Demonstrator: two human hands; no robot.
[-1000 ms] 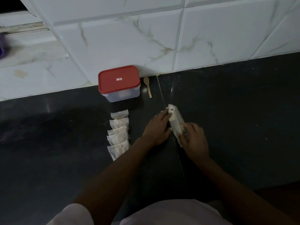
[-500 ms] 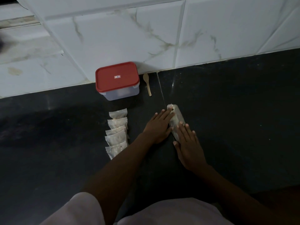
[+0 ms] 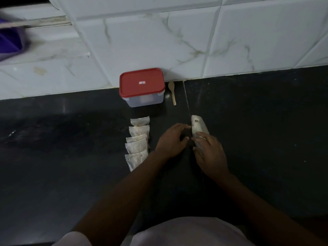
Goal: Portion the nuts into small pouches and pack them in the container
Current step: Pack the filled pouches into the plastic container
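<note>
The small red-and-white label [image 3: 142, 82] on the container's red lid [image 3: 152, 80] is too small to read.

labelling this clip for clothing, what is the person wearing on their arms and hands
Nothing on either: the left hand and right hand are bare, with no gloves, and I can make out no rings, watch or bracelets in the dim light. Both forearms are uncovered up to the elbow. A pale, whitish short sleeve shows at the left upper arm, part of a light-coloured top at the bottom of the view.
</note>
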